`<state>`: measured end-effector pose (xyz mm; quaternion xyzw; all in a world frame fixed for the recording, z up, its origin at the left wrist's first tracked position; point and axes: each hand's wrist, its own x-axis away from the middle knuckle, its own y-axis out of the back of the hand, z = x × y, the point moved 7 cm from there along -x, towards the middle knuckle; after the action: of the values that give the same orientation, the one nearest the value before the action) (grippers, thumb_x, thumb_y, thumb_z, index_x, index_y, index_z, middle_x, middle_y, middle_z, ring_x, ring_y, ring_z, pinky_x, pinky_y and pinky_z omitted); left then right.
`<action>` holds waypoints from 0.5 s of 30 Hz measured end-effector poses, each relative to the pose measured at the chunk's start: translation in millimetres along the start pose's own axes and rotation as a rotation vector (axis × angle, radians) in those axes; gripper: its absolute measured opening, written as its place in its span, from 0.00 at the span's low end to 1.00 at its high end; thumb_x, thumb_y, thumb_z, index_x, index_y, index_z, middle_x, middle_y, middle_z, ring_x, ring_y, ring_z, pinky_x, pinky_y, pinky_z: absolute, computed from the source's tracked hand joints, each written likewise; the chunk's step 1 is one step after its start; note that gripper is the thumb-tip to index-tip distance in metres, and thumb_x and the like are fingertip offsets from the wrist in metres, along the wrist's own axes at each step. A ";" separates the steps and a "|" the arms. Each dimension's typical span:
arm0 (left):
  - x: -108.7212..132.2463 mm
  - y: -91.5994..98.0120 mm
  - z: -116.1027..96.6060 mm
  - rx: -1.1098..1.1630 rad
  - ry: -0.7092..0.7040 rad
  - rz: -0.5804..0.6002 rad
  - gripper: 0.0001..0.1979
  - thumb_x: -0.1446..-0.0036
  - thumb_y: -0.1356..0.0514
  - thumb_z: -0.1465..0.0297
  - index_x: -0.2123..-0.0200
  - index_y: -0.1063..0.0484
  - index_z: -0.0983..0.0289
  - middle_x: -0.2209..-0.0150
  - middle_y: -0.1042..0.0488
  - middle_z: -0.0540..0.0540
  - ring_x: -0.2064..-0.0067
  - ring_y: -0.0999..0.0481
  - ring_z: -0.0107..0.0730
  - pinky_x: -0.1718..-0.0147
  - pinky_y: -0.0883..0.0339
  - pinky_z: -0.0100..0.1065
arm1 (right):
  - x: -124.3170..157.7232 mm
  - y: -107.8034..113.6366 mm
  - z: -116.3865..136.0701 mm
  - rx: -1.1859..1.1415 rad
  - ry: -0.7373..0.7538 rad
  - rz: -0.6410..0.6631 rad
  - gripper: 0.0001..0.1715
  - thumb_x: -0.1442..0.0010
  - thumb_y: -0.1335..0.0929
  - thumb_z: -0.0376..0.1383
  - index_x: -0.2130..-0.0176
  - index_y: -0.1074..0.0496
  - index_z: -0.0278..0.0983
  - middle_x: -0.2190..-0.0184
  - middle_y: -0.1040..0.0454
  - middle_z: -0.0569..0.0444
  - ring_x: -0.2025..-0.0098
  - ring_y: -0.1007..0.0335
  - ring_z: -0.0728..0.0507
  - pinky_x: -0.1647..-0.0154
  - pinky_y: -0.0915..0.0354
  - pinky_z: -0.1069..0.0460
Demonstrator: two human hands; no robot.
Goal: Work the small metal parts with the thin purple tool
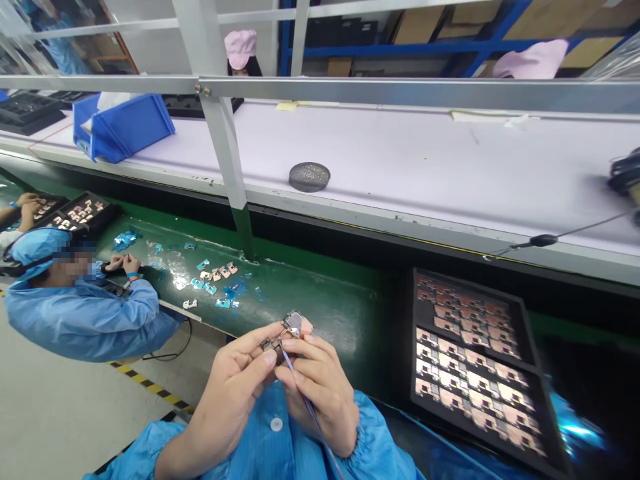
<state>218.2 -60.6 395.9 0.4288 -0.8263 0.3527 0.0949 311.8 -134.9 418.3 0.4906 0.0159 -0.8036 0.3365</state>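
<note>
My left hand [233,380] pinches a small circuit board [273,345] between thumb and fingers, in front of my chest. Behind it, touching or joined, is a grey and copper-coloured part [295,323]; where the two meet is partly hidden by my fingers. My right hand [320,387] is closed around slim purple tweezers [311,408], whose tip rests at the board. The fingers of my right hand also touch the edge of the board assembly.
A black tray [415,363] with rows of copper-coloured boards lies at the right. Loose boards [225,270] and blue film scraps [235,291] lie on the green bench. A co-worker in blue [90,307] sits at the left. A metal post [225,147] rises behind the bench; a round mesh dish [309,177] stands beyond.
</note>
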 end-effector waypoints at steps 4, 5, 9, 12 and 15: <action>0.9 -0.6 1.3 0.016 -0.009 -0.009 0.16 0.39 0.33 0.71 0.48 0.19 0.58 0.47 0.19 0.58 0.50 0.18 0.35 0.53 0.26 0.25 | 0.9 0.7 -1.0 0.008 0.010 -0.006 0.10 0.33 0.33 0.27 0.67 0.28 0.38 0.74 0.22 0.59 0.58 0.17 0.46 0.48 0.24 0.48; 0.7 -0.6 1.3 0.018 -0.016 -0.012 0.15 0.39 0.33 0.71 0.48 0.19 0.58 0.48 0.18 0.59 0.50 0.18 0.35 0.54 0.26 0.25 | 1.1 0.4 -1.4 0.008 0.010 0.005 0.11 0.33 0.33 0.27 0.67 0.27 0.38 0.74 0.22 0.59 0.59 0.17 0.46 0.48 0.23 0.47; -1.4 -1.4 3.8 0.009 -0.021 -0.011 0.15 0.39 0.33 0.71 0.48 0.19 0.59 0.46 0.19 0.60 0.48 0.19 0.38 0.53 0.26 0.27 | 3.8 -0.3 -5.3 -0.004 -0.026 0.032 0.11 0.34 0.34 0.25 0.66 0.27 0.39 0.74 0.21 0.59 0.59 0.16 0.45 0.50 0.22 0.46; -4.0 -1.0 6.9 0.014 -0.013 -0.026 0.16 0.39 0.33 0.71 0.48 0.19 0.58 0.45 0.20 0.60 0.46 0.20 0.39 0.51 0.25 0.29 | 8.4 -0.5 -8.2 -0.025 -0.049 0.007 0.10 0.35 0.34 0.25 0.65 0.28 0.39 0.73 0.21 0.58 0.58 0.16 0.44 0.49 0.21 0.44; -7.0 0.0 8.5 0.032 -0.020 -0.037 0.16 0.39 0.33 0.72 0.47 0.19 0.58 0.44 0.20 0.59 0.45 0.21 0.39 0.48 0.26 0.30 | 13.2 -1.8 -12.5 -0.058 -0.074 -0.033 0.10 0.35 0.33 0.25 0.64 0.27 0.39 0.71 0.21 0.58 0.56 0.16 0.43 0.48 0.21 0.42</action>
<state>223.8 -61.7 386.4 0.4490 -0.8134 0.3597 0.0860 316.7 -136.0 400.7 0.4500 0.0348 -0.8260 0.3377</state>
